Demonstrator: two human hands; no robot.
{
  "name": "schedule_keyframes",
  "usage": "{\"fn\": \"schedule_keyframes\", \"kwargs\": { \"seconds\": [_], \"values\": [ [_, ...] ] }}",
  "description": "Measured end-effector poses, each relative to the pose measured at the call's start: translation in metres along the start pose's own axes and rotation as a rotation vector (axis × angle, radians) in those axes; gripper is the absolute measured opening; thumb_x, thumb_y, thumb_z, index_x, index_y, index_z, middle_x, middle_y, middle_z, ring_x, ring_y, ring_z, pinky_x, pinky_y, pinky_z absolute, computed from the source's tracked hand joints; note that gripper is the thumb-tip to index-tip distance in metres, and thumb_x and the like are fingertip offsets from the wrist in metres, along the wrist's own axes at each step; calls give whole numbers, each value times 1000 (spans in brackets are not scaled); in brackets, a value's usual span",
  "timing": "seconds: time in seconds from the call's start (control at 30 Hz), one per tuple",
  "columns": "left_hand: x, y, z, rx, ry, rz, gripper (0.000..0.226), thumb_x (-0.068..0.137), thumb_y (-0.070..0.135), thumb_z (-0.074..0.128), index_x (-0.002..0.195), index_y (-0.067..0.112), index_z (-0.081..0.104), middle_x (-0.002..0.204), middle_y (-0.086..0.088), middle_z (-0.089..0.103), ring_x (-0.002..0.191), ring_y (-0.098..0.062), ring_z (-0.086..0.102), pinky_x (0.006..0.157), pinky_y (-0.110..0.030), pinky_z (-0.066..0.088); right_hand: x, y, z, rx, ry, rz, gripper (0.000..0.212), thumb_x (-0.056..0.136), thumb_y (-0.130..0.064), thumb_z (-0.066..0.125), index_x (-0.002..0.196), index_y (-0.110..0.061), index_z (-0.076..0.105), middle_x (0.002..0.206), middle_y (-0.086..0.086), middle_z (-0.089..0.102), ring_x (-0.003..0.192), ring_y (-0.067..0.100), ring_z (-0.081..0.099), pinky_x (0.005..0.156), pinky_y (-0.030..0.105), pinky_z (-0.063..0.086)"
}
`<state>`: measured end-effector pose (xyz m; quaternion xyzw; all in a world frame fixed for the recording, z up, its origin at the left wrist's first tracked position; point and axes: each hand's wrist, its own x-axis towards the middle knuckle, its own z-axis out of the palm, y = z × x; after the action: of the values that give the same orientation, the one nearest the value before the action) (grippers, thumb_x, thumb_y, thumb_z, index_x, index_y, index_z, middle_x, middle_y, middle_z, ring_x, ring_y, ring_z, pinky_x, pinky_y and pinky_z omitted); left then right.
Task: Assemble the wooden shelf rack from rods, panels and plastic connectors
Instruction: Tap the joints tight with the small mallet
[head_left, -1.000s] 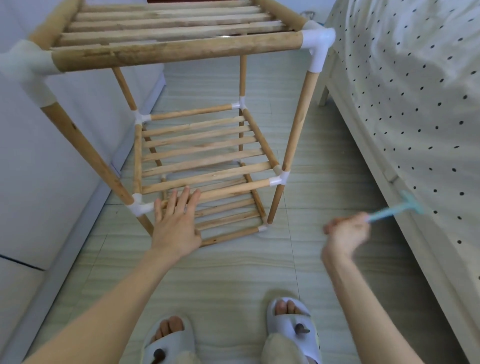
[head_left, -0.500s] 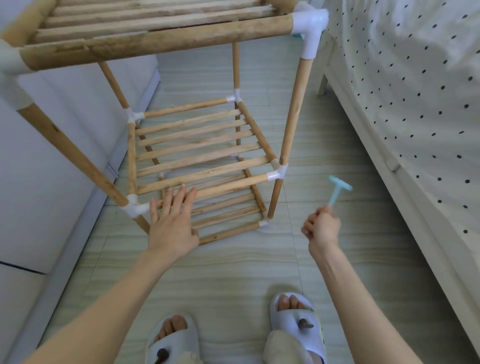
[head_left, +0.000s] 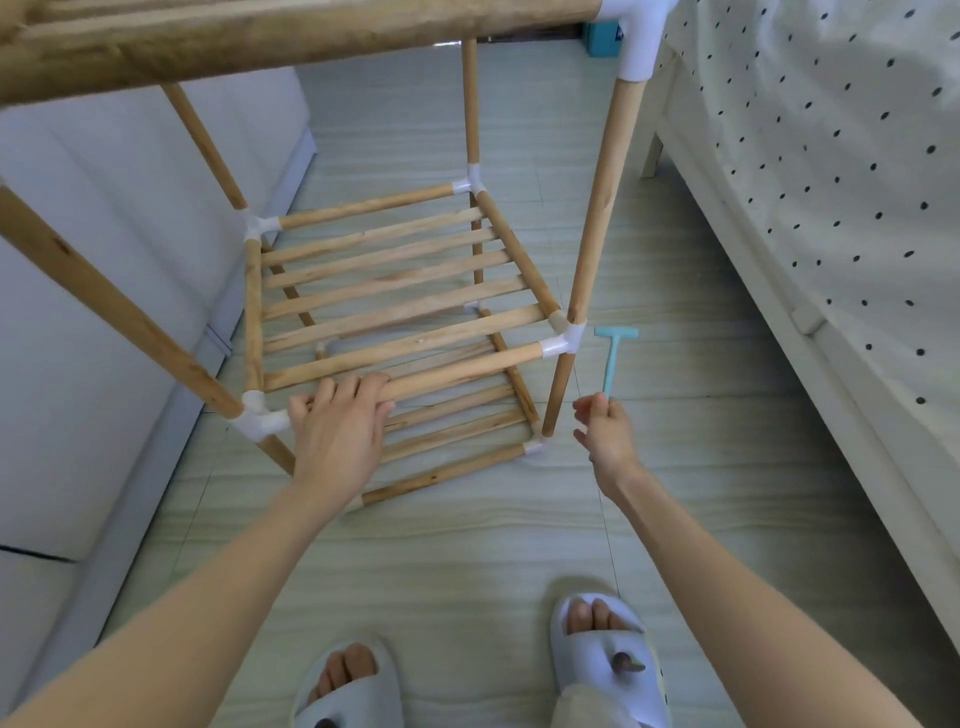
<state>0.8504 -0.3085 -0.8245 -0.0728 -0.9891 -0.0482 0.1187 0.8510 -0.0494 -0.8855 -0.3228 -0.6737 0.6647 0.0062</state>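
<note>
**Wooden shelf rack at risk of a glancing hammer blow**

Wooden shelf rack (head_left: 395, 291) of pale round rods, slatted panels and white plastic connectors stood on the tiled floor (head_left: 467, 545), between a white cabinet front (head_left: 104, 234) on the left and a bed with a dotted white cover (head_left: 831, 182) on the right. All three tiers appeared joined.

The likeliest trouble lay at the white plastic corner connector (head_left: 563, 340) of the middle tier. The small light-blue plastic hammer (head_left: 613, 358) hung just beside it, head uppermost, and the right hand (head_left: 605, 431) only pinched the very end of its handle with the fingertips. A grip that loose could let the hammer twist or slip on impact, so a tap might glance off the connector, strike the upright rod, or leave the joint half seated. A hard blow might also skew the frame.

The left hand (head_left: 337, 421) rested on the front rod of the middle tier (head_left: 457, 371), fingers curled over it near the left connector, apparently steadying the rack. Both hands sat at the near face of the rack, left on it, right just clear of its right front corner.
</note>
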Motion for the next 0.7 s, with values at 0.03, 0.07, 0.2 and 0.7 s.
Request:
{"fn": "schedule_keyframes", "kwargs": {
  "seconds": [0.03, 0.07, 0.2, 0.7],
  "values": [
    [2, 2, 2, -21, 10, -23, 27, 96, 29, 46, 120, 21, 57, 104, -2, 60, 95, -26, 49, 67, -31, 11, 6, -1, 5, -27, 3, -20, 32, 102, -24, 24, 97, -10, 53, 103, 4, 54, 97, 17, 50, 88, 35, 44],
    [4, 3, 4, -43, 10, -38, 23, 96, 27, 47, 116, 21, 58, 103, 0, 61, 95, -24, 49, 66, -30, 8, 12, -2, 11, -50, 0, -40, 32, 102, -24, 24, 99, -11, 52, 103, 3, 54, 96, 15, 49, 83, 32, 42],
    [7, 5, 7, -143, 20, -78, 21, 95, 25, 50, 114, 25, 59, 106, 5, 62, 101, -20, 48, 66, -29, 7, 30, -5, 29, -42, -14, -121, 31, 103, -25, 21, 95, -13, 49, 91, 1, 58, 85, 13, 52, 76, 26, 36],
    [89, 40, -94, -523, 99, -107, 29, 95, 23, 52, 123, 22, 60, 119, -7, 64, 117, -28, 53, 97, -37, 31, 4, -185, -27, -4, 87, -365, 42, 101, -34, 26, 70, -20, 51, 66, -3, 48, 59, 9, 40, 58, 22, 31]
  ]
}}
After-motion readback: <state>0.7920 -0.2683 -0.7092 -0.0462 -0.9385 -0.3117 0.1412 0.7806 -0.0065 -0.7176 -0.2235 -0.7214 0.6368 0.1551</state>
